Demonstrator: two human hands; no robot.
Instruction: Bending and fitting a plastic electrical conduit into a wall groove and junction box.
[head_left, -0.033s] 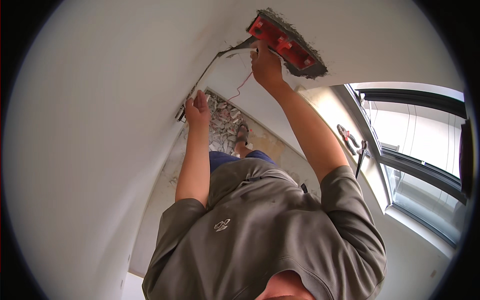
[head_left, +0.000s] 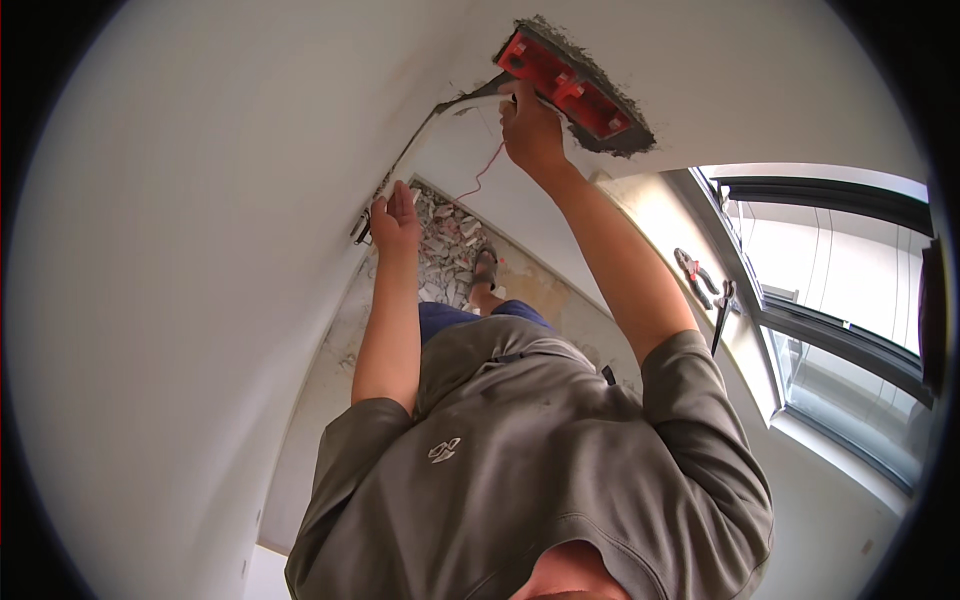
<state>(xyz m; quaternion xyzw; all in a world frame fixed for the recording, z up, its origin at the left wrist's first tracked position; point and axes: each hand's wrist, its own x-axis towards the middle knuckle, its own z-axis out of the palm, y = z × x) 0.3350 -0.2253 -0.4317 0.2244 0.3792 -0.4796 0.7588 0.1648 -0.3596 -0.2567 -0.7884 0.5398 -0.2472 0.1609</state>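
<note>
My right hand [head_left: 530, 135] grips the end of a bent white conduit [head_left: 470, 102] just below a red triple electrical back box [head_left: 565, 85], which is set in rough grey mortar in the wall. A thin pink wire [head_left: 480, 180] dangles beneath it. Lower and left, my left hand [head_left: 396, 218] is closed on the same conduit, where it runs along a narrow groove [head_left: 420, 130] cut in the wall. A small dark metal piece [head_left: 360, 228] shows beside that hand; what it is I cannot make out.
Broken rubble [head_left: 445, 225] lies on the floor by my foot [head_left: 485, 270]. Red-handled pliers [head_left: 697, 275] and a second dark tool [head_left: 720, 315] lie on the window sill [head_left: 640, 210]. A dark-framed window [head_left: 830, 270] is on the right; a white wall [head_left: 170, 250] is on the left.
</note>
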